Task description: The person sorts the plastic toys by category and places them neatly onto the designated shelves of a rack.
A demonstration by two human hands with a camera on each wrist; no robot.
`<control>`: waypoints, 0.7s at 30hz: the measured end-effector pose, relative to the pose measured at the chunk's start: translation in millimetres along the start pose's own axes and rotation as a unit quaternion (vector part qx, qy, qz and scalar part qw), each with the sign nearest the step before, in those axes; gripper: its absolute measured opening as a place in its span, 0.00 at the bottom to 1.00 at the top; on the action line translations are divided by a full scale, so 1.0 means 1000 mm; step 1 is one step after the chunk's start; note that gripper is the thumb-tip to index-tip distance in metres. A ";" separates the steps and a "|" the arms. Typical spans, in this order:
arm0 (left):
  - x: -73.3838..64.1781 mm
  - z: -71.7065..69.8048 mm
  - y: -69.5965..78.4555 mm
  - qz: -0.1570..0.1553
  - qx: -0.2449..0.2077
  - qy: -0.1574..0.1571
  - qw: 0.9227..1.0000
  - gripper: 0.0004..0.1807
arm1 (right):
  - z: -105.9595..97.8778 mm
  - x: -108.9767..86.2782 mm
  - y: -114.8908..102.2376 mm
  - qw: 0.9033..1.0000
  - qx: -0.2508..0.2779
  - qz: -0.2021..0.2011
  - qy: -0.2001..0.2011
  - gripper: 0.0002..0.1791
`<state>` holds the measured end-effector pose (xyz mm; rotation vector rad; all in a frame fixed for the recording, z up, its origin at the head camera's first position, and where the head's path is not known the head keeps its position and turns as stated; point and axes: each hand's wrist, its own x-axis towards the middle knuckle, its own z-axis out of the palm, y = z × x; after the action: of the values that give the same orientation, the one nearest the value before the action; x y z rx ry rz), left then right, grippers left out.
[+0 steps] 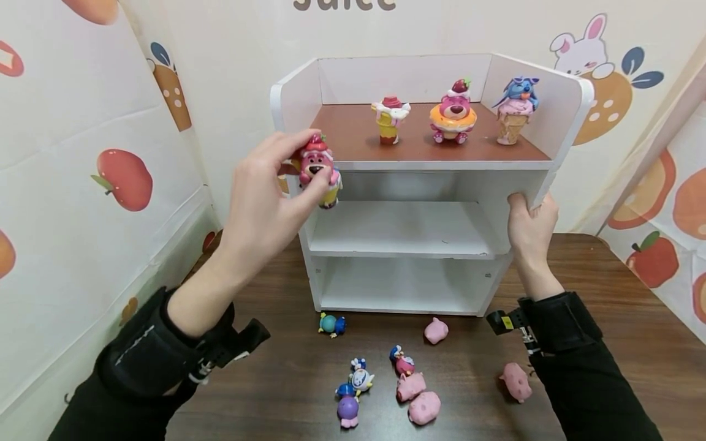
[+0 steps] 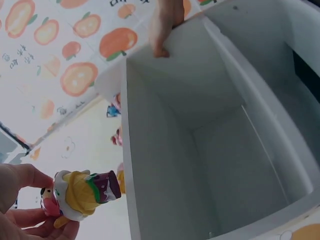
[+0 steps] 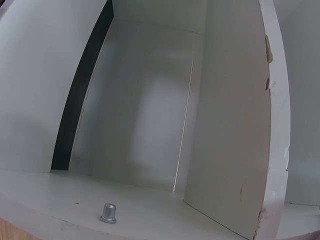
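My left hand (image 1: pixel 265 184) pinches a pink bear figurine (image 1: pixel 318 162) between thumb and fingers, in front of the left end of the top shelf. In the left wrist view the figurine's yellow and purple base (image 2: pixel 90 190) points away from the palm. My right hand (image 1: pixel 534 236) grips the right side panel of the white shelf unit (image 1: pixel 397 228). On its brown top shelf (image 1: pixel 353 131) stand an ice-cream figurine (image 1: pixel 389 120), a pink bear in an orange ring (image 1: pixel 453 114) and a blue figure on a cone (image 1: pixel 516 111).
Several pink pig toys (image 1: pixel 423 408) and small colourful figures (image 1: pixel 348 407) lie on the dark wooden table (image 1: pixel 276 380) before the unit. A blue-green toy (image 1: pixel 332 324) lies near its base. A metal peg (image 3: pixel 108 213) sticks out inside the unit.
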<state>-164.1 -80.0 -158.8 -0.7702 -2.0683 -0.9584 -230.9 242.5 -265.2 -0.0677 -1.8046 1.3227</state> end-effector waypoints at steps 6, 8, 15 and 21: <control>0.022 0.001 -0.006 -0.007 0.033 -0.008 0.999 0.17 | 0.000 0.000 0.000 1.000 -0.003 0.000 0.002 0.19; 0.030 0.002 -0.007 -0.011 0.042 -0.010 0.999 0.16 | 0.000 0.000 0.000 1.000 -0.002 -0.002 0.001 0.20; 0.054 0.008 -0.008 -0.031 0.079 -0.019 0.996 0.14 | 0.000 -0.001 -0.001 1.000 0.000 -0.006 0.007 0.19; 0.068 0.013 -0.010 -0.055 0.092 -0.044 0.993 0.10 | 0.001 0.000 -0.001 1.000 0.001 -0.011 0.012 0.19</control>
<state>-214.5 -60.6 -114.1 -0.6184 -2.2589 -0.7897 -231.1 241.6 -264.5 -0.0604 -1.7792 1.3034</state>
